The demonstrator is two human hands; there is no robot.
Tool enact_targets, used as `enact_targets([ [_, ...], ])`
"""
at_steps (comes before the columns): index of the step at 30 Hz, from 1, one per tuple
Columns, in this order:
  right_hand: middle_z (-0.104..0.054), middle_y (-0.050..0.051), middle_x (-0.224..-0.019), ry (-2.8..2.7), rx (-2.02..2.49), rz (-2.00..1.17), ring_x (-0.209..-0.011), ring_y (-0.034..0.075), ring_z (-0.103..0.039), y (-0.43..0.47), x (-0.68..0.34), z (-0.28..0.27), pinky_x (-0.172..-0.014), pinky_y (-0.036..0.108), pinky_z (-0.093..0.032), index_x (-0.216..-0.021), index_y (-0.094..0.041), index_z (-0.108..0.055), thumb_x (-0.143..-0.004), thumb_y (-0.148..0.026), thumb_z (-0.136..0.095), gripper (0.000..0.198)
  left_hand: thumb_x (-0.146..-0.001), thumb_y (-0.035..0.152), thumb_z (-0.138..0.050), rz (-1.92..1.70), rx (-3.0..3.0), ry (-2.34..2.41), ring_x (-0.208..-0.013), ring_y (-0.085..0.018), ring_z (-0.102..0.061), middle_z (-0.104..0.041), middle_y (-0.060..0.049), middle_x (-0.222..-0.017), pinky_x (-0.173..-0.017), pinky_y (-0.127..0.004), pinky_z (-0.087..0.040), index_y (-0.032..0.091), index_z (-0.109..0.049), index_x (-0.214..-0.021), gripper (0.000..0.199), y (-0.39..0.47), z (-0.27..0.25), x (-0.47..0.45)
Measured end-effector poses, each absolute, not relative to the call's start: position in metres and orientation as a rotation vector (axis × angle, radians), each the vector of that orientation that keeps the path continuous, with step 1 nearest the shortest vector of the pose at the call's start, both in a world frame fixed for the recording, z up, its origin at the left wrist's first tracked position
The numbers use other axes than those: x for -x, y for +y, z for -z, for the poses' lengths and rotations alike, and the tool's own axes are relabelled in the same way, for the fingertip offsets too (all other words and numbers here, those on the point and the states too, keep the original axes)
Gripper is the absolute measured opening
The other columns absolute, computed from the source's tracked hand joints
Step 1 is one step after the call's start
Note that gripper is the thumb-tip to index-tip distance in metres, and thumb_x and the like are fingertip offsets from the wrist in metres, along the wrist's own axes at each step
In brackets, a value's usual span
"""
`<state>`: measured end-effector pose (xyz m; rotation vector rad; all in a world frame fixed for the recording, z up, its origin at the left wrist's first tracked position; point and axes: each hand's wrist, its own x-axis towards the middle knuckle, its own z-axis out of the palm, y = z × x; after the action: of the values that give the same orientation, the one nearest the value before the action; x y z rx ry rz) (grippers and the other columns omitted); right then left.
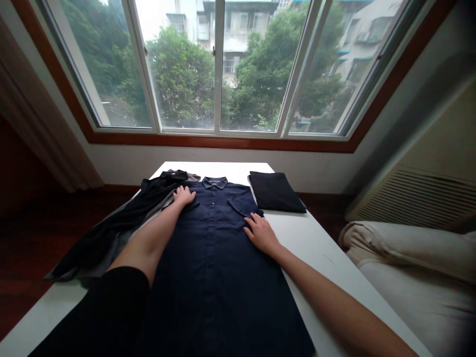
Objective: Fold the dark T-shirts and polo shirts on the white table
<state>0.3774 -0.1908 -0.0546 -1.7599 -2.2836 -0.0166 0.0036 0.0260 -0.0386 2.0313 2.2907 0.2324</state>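
A dark navy button-up shirt (211,258) lies spread front side up, its collar pointing toward the window and its buttons running down the middle. My left hand (184,196) rests on the shirt's left shoulder area, fingers spread. On the opposite side, my right hand (260,232) lies over the edge of the shirt by the short sleeve, with its fingers apart. Both sleeves lie inward, over or beside the body of the shirt. The shirt's lower end runs out of view toward me.
The white table (316,253) carries everything. Dark and grey garments (122,223) are heaped along its left side, and a folded black garment (275,191) lies at the far right. A beige cushioned seat (416,258) stands to the right. Beyond is a window (219,69).
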Motion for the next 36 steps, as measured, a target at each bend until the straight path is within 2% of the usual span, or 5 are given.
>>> enact_targets([
  [7,-0.049,0.014,-0.159,-2.304,1.765,0.031,-0.146,0.035,-0.045,-0.182,-0.374,0.049,-0.121,0.049,-0.037,-0.147,-0.024,-0.062,-0.102,-0.048,-0.051,0.052,-0.096,0.072,-0.034,-0.244,-1.923,2.349,-0.160,-0.048,-0.007,-0.013,-0.023,-0.175,-0.119,-0.075,-0.017,0.015,-0.035,-0.165,0.090,0.059,0.053,-0.020],
  [13,-0.068,0.011,-0.135,-2.283,1.719,-0.072,-0.124,0.030,-0.063,-0.155,-0.379,0.019,-0.112,0.040,-0.046,-0.132,-0.024,-0.071,-0.107,-0.045,-0.045,0.042,-0.099,0.072,-0.022,-0.299,-1.982,2.210,-0.162,-0.041,-0.003,-0.009,-0.011,-0.178,-0.122,-0.071,-0.015,0.023,-0.025,-0.170,0.086,0.043,0.047,-0.014],
  [19,-0.046,0.011,-0.162,-2.372,1.493,-0.082,-0.149,0.027,-0.044,-0.140,-0.385,0.035,-0.124,0.041,-0.036,-0.164,-0.020,-0.039,-0.106,-0.046,-0.046,0.064,-0.101,0.068,-0.027,-0.346,-2.206,2.117,-0.162,-0.037,-0.013,-0.019,-0.016,-0.175,-0.127,-0.064,-0.011,0.019,-0.032,-0.167,0.082,0.019,0.046,-0.009],
  [24,-0.036,0.012,-0.168,-2.448,1.558,-0.054,-0.157,0.030,-0.032,-0.133,-0.377,0.048,-0.128,0.046,-0.029,-0.160,-0.020,-0.049,-0.108,-0.054,-0.041,0.061,-0.102,0.068,-0.030,-0.184,-2.257,1.994,-0.161,-0.035,-0.020,-0.024,-0.017,-0.174,-0.128,-0.055,-0.017,0.016,-0.035,-0.166,0.082,0.008,0.052,0.003],
  [36,-0.020,0.011,-0.174,-2.524,1.664,-0.151,-0.162,0.029,-0.015,-0.115,-0.359,0.050,-0.130,0.050,-0.015,-0.168,-0.027,-0.031,-0.108,-0.066,-0.033,0.072,-0.102,0.072,-0.027,-0.139,-2.448,1.829,-0.162,-0.033,-0.017,-0.020,-0.015,-0.175,-0.129,-0.051,-0.016,0.019,-0.032,-0.167,0.084,-0.045,0.059,0.009],
])
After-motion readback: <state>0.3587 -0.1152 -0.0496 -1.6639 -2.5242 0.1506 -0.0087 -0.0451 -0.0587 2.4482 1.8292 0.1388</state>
